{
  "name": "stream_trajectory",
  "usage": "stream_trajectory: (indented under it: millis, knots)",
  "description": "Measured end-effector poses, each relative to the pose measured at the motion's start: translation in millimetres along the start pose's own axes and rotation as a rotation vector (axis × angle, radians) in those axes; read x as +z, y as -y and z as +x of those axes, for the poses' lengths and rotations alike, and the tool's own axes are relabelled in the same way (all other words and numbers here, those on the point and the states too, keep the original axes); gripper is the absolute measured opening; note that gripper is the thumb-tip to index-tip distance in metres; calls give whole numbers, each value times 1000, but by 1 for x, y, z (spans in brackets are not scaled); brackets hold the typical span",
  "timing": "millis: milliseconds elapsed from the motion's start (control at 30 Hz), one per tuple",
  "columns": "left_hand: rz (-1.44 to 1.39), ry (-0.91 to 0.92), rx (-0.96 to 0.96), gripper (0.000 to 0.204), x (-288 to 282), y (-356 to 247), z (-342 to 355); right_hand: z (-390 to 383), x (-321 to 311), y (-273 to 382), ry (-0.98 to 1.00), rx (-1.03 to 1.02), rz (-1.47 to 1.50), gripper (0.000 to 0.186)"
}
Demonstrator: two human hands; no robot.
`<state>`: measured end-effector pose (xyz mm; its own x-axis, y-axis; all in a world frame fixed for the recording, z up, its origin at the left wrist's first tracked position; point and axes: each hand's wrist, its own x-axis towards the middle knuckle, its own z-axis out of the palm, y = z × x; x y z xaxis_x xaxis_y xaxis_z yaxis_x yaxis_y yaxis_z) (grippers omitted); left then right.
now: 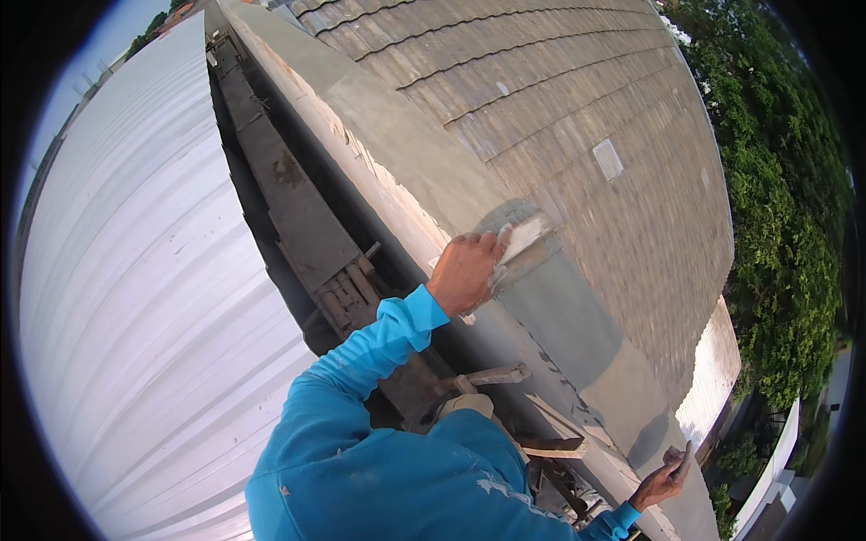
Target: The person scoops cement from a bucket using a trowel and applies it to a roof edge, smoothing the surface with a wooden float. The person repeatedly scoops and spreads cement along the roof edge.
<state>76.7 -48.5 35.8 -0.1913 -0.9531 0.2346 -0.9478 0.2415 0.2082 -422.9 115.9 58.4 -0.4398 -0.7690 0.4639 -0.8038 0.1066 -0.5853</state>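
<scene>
My left hand (470, 268) is wrapped around a pale, mortar-smeared plastering float (526, 239). The float lies on a strip of grey mortar (568, 316) along the edge of the tiled roof. Beneath and beside the tool the mortar is darker and looks wet; farther up the strip (410, 135) it is lighter. My right hand (666, 476) is at the lower right, above the near end of the strip. Its fingers are partly curled and apart, with nothing visible in them. The float's handle is hidden by my left hand.
A white corrugated metal roof (153, 270) spreads on the left. Between the roofs runs a deep gap with a plank walkway (302, 216) and timber supports (492, 376). Weathered tiles (577, 117) slope away on the right, toward green trees (767, 198).
</scene>
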Motion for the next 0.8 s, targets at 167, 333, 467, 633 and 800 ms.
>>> stream_trajectory:
  millis: [167, 333, 467, 633, 800]
  knots:
    - [-369, -8, 541, 71, 17, -154, -35, -6, -18, 21, -98, 27, -51, 42]
    - [-202, -229, 124, 62, -34, -66, 24, -30, -64, -13, -214, 174, -102, 39]
    - [233, -353, -276, 39, -26, 96, 52, -54, -67, -45, -287, 243, -26, 34]
    - [339, -254, -403, 47, -6, 173, 42, -64, -61, -39, -211, 285, -25, 32]
    - [142, -178, -84, 45, 12, 20, 33, -60, -56, -39, -304, 303, 107, 31]
